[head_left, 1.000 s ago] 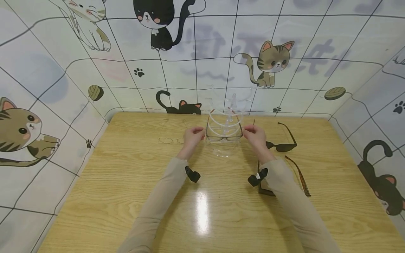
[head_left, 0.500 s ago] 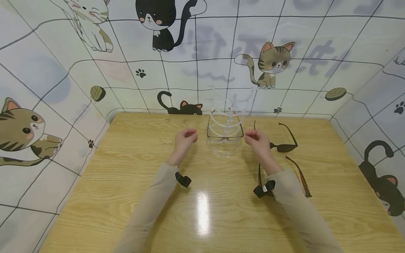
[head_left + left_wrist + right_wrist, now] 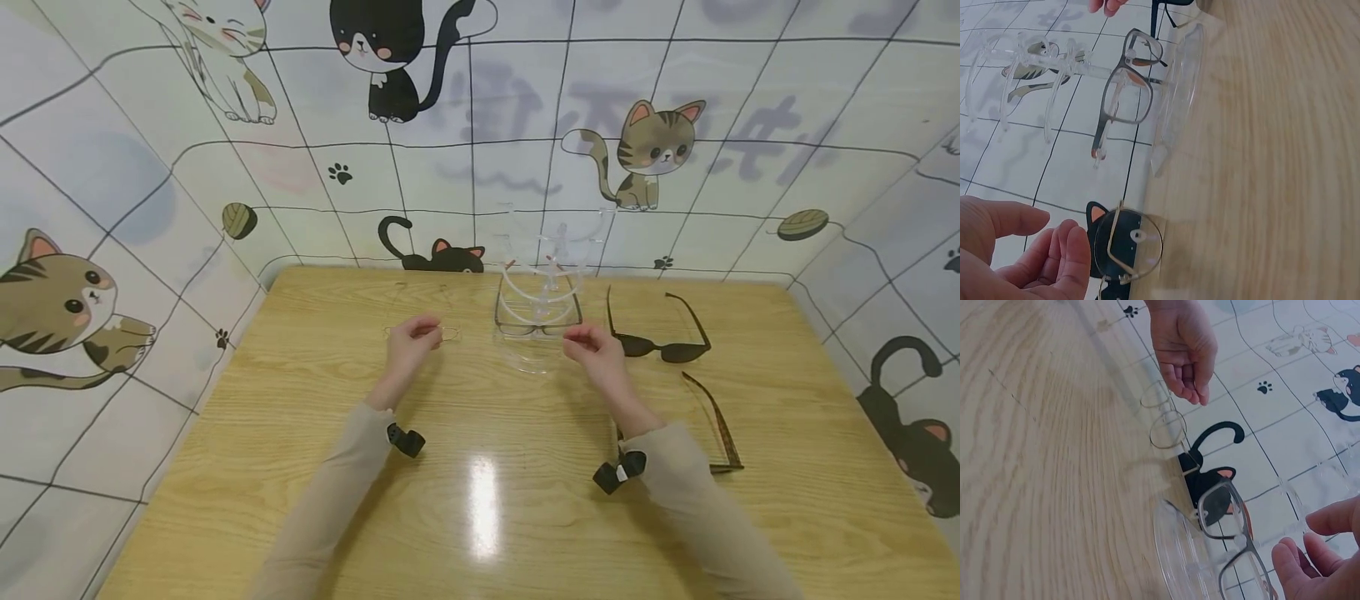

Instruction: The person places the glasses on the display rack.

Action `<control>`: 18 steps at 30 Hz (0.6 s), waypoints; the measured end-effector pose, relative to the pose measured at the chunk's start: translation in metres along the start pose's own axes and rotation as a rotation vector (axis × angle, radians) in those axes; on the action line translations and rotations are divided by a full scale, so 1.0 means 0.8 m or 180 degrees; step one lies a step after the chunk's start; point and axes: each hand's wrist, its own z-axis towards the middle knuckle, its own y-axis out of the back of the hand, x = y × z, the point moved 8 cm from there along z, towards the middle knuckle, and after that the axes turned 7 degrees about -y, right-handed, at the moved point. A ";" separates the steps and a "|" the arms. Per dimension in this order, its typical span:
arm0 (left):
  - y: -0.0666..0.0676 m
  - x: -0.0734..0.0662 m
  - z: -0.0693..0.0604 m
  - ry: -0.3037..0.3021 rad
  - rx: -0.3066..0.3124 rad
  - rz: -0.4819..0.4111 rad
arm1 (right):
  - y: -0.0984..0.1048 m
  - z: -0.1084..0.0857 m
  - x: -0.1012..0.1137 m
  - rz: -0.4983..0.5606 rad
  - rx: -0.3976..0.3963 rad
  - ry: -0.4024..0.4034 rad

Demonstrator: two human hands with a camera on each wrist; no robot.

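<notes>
My left hand (image 3: 411,343) hovers in front of thin gold-rimmed round glasses (image 3: 1129,244), its fingers loosely bent and holding nothing. These glasses lie on the table to the left of the stand, partly hidden by that hand in the head view. A clear plastic eyeglass stand (image 3: 1182,94) with several curved tiers stands at the back middle. Grey-framed glasses (image 3: 1108,94) rest on its lowest tier, temples pointing back. My right hand (image 3: 597,354) is just right of and in front of these, its thumb and fingers apart in the right wrist view with nothing between them.
Black sunglasses (image 3: 681,352) lie unfolded to the right of the stand. Nearer, brown tortoiseshell-patterned glasses (image 3: 716,417) are partly covered by my right forearm. A cat-print backdrop (image 3: 517,167) rises behind the wooden table (image 3: 300,400).
Both hands have come away from the grey-framed glasses, which stay on the stand. My left hand has moved left to the gold-rimmed glasses; my right hand has drawn slightly nearer to me.
</notes>
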 end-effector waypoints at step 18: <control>0.071 0.022 -0.012 0.0150 -0.0292 0.0129 | -0.071 -0.008 0.012 0.0081 0.0342 0.0251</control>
